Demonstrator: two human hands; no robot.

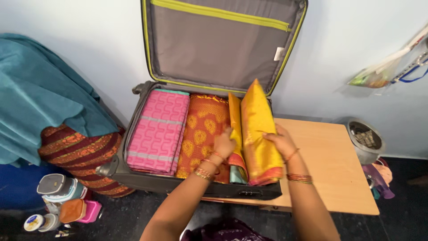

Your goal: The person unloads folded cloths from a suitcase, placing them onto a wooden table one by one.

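Head view: an open grey suitcase (133, 174) with lime-green zip trim rests on a light wooden desk (330, 165), its lid propped against the wall. Packed inside, left to right: a pink patterned folded sari (158, 131), an orange sari with gold motifs (198, 129), and a yellow-gold folded sari (258, 129) standing on edge at the right side. The right hand (281, 142) grips the yellow-gold sari's outer face, fingers curled over it. The left hand (224, 143) presses flat, fingers extended, against the fabric just beside it. Teal cloth (40, 93) lies heaped at left; a steel pot (363, 154) stands at the desk's right end.
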